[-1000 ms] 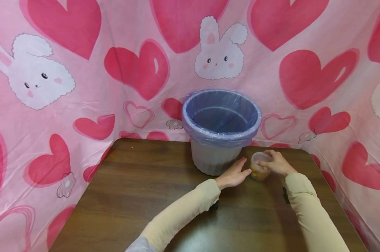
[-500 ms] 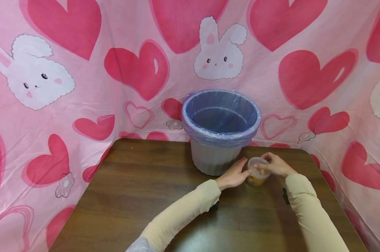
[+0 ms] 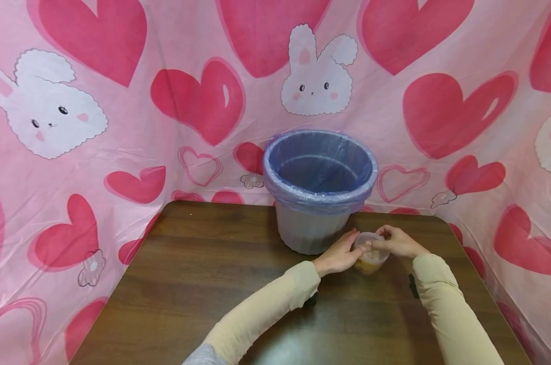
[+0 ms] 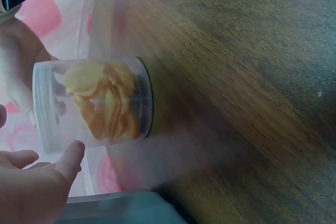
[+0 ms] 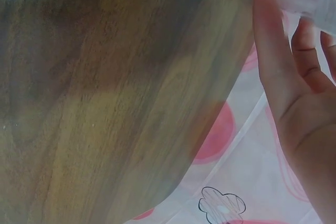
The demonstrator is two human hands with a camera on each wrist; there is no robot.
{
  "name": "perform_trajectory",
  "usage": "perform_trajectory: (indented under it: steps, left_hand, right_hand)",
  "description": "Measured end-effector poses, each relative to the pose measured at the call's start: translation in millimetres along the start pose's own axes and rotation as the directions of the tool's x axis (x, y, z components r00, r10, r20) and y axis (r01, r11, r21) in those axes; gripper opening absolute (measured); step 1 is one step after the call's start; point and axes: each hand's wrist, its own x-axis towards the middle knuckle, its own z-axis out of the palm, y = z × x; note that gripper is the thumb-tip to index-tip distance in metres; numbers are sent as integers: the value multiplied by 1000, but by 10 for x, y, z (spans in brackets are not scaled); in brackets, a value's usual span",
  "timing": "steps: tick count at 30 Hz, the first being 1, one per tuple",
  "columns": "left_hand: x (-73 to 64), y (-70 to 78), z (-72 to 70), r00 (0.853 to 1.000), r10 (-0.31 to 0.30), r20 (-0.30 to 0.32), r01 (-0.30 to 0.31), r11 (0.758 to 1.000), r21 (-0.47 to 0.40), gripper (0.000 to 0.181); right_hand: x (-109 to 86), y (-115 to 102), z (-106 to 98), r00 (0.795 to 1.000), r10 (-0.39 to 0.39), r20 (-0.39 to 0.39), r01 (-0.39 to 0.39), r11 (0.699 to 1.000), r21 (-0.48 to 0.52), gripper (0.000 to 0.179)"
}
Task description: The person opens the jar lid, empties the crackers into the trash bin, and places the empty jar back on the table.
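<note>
With my right hand (image 3: 396,242) I grip a clear plastic jar (image 4: 46,106), thumb and fingers on its side. My left hand (image 3: 339,254), its fingers fairly straight, touches the jar from the opposite side, so that the jar is between my hands. It is near the back edge of the tabletop (image 3: 211,258), toward the back right corner, roughly upright; I cannot tell whether its base touches the wood. Yellow-brown biscuits (image 4: 107,100) lie inside it. Near my left fingers, by the back edge, is a pale bin (image 3: 303,230) lined with a blue plastic bag (image 3: 318,200). I wear cream sleeves (image 3: 266,306). Behind the back edge hangs a pink cloth (image 3: 179,43) with hearts and rabbits.
</note>
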Motion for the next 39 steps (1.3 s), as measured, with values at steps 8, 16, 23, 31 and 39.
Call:
perform_trajectory:
  steps: [8,16,23,31,39]
  left_hand:
    - [12,-6,30,999,41,1,-41,999,0,53]
    - [-4,-3,13,997,75,8,-75,996,41,53]
    - [-26,-4,56,997,70,43,-76,988,137,74]
    - [-49,-32,66,993,110,35,-115,962,248,78]
    - [-43,-93,74,990,139,-35,-122,947,297,70]
  right_hand:
    - [-29,-38,20,999,-37,19,36,998,48,42]
    - [-48,-45,14,999,-32,42,31,999,40,39]
    - [-70,-27,9,995,5,99,-20,988,156,35]
    - [-109,1,37,991,22,130,-59,956,287,37]
    - [-151,21,103,994,1,108,-35,948,318,34]
